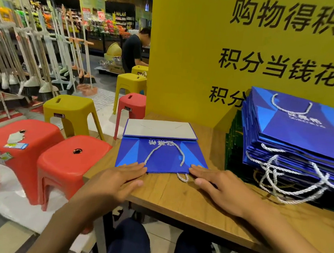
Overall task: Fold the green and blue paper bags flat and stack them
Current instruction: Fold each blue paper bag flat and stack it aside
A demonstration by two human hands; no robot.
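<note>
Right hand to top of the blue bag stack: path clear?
Probably yes. The right hand lies flat on the near edge of the folded blue bag, holding nothing, and the stack sits to its right on the same table, with only bare wood and loose rope handles between.

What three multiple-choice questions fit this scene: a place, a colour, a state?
1. Where does the stack of folded bags lie?
A. On a red stool
B. On the floor
C. On the table, right of the person
2. The single bag in front is what colour?
A. Green
B. Blue
C. Yellow
3. How do the left hand and right hand lie?
A. Flat, fingers straight, on that bag's near edge
B. Clenched round its rope handle
C. Raised off the table
Answers: 1 C, it sits on the wood at right; 2 B, its face is blue; 3 A, both palms lie flat.
</note>
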